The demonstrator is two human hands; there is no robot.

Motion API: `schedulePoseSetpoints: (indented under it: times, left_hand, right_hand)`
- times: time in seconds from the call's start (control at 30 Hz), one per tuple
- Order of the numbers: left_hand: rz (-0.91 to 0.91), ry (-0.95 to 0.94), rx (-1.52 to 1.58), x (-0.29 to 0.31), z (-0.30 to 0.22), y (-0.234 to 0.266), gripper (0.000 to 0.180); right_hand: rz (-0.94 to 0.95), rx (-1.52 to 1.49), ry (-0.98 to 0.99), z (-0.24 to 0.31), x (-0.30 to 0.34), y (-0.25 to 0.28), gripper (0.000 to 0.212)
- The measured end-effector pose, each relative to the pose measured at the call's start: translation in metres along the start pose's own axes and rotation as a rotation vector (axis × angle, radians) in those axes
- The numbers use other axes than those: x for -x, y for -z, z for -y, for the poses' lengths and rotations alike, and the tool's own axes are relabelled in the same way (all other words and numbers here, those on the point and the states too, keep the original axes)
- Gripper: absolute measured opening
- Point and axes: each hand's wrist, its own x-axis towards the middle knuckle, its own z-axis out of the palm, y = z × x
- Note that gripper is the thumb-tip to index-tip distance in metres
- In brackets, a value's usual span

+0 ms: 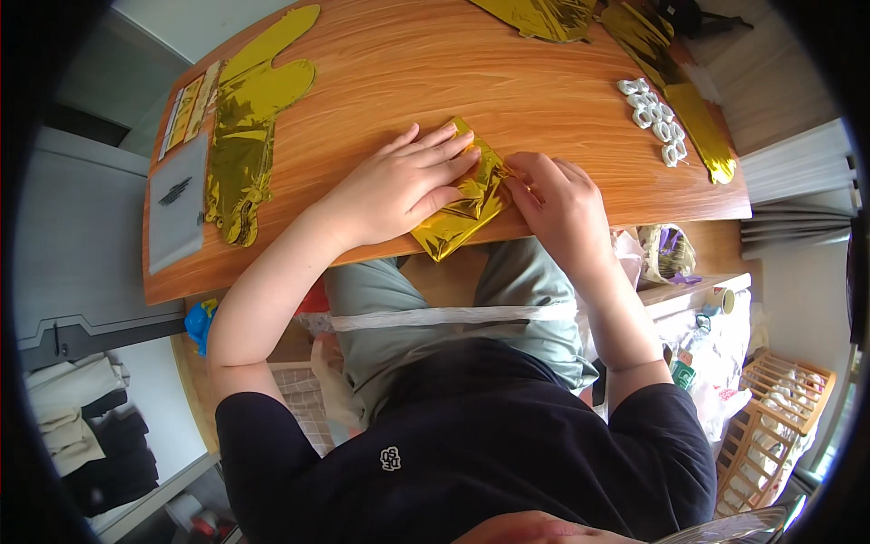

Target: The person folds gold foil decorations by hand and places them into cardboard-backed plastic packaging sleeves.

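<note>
A folded gold foil balloon (441,230) lies flat at the near edge of the wooden table, a corner of it reaching over the edge. My left hand (399,186) rests on it from the left, fingers stretched out and slightly apart, pressing the foil down. At its right side, my right hand (559,195) is closed, thumb and fingers pinching the foil's edge. The right fingertips are partly hidden by the hand itself. Left of my left forearm is a stack of flat gold foil balloons (243,136) with rounded ends.
Several small white coiled bundles (654,118) sit on the table's right, beside a long gold foil strip (698,127). More gold foil (544,16) lies at the far edge. A translucent bag (177,213) is at the left edge. A wooden rack (770,426) stands lower right.
</note>
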Motion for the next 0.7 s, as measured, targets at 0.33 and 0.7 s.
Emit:
schedulePoseSetpoints:
  times: [0.33, 0.7]
  left_hand:
    - [-0.012, -0.003, -0.098, -0.016, -0.02, 0.011, 0.048]
    - [-0.121, 0.013, -0.097, -0.014, -0.023, -0.013, 0.054]
  right_hand:
    - [0.049, 0.097, 0.119, 0.003, 0.001, 0.005, 0.014]
    - [0.036, -0.103, -0.052, -0.003, 0.012, 0.015, 0.02]
